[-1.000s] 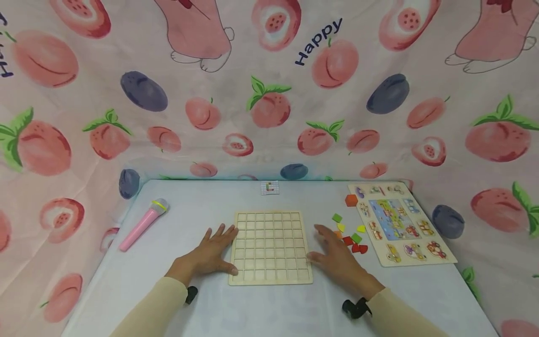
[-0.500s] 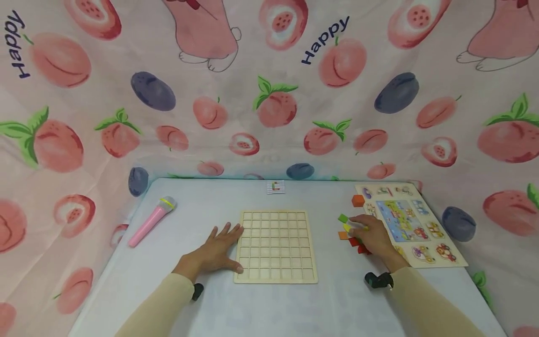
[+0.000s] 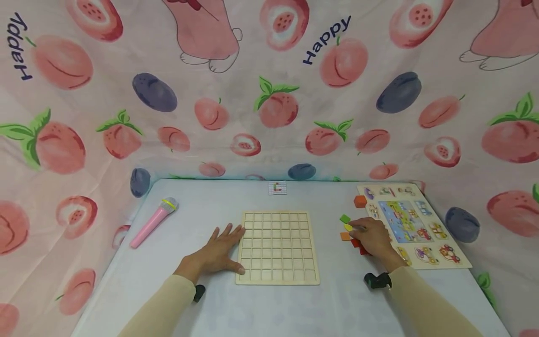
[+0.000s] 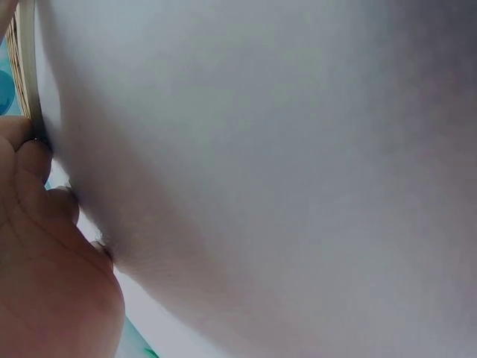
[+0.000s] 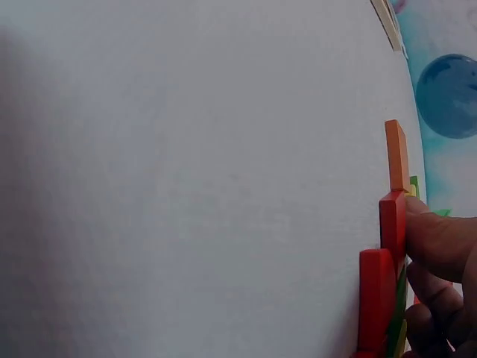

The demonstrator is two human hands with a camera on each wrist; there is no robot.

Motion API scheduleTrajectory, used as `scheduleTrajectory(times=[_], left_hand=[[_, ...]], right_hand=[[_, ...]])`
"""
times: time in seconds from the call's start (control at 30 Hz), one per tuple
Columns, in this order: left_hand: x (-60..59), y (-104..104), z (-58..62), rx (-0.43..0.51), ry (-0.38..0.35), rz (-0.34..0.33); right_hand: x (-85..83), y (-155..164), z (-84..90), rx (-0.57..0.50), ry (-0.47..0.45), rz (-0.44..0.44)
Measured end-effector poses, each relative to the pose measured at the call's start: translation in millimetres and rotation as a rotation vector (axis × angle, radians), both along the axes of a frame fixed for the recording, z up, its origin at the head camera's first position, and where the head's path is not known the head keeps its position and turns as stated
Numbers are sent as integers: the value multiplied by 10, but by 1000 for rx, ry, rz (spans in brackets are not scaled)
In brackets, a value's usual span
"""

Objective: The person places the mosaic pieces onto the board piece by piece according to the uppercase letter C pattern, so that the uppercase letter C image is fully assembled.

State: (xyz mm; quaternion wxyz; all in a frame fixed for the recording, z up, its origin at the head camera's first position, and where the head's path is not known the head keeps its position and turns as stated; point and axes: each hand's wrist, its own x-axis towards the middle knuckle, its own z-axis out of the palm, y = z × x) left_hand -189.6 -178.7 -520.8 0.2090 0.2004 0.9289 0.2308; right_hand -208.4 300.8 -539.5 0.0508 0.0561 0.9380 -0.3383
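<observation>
Wooden grid board [image 3: 277,247] — pale, square, divided into shallow square cells — lies flat on the white table [image 3: 294,304] and serves as the reference. In the head view the right hand [image 3: 372,238] has left the board's right edge, where it rested a second ago, and now sits over the cluster of small coloured wooden tiles [image 3: 350,232] to the right of the board; since half a second ago it has barely shifted. Judged from this, tile selection is in hand and no tile is yet on the board. The right fingers are curled down onto the tiles; whether one is actually pinched cannot be told here. The left hand [image 3: 220,252] has stayed put — flat, fingers spread, against the board's left edge. Further right of the board lies a printed picture puzzle board [image 3: 410,224]; well left of it, a pink toy microphone [image 3: 153,222].

Left wrist view: the left hand [image 4: 45,261] lies on the table with a fingertip touching the board's edge [image 4: 26,74]. It holds nothing.

Right wrist view: the red tile [image 5: 393,224] stands among the others, and a fingertip [image 5: 440,242] presses its side. An orange tile [image 5: 396,153] lies beyond. A closed grip is not confirmed.
</observation>
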Motion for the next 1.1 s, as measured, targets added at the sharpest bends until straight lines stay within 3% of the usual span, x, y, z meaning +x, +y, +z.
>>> scheduleTrajectory(times=[0.23, 0.53, 0.77, 1.1], left_hand=[[-1, 4, 13, 10, -6, -1], [9, 14, 22, -7, -8, 6], [10, 23, 3, -3, 5, 15], [3, 18, -50, 4, 14, 14]], right_hand=[[-17, 2, 5, -6, 53, 2], [-62, -194, 73, -131, 122, -100], [-137, -534, 115, -256, 158, -165], [-238, -1239, 200, -354, 197, -110]])
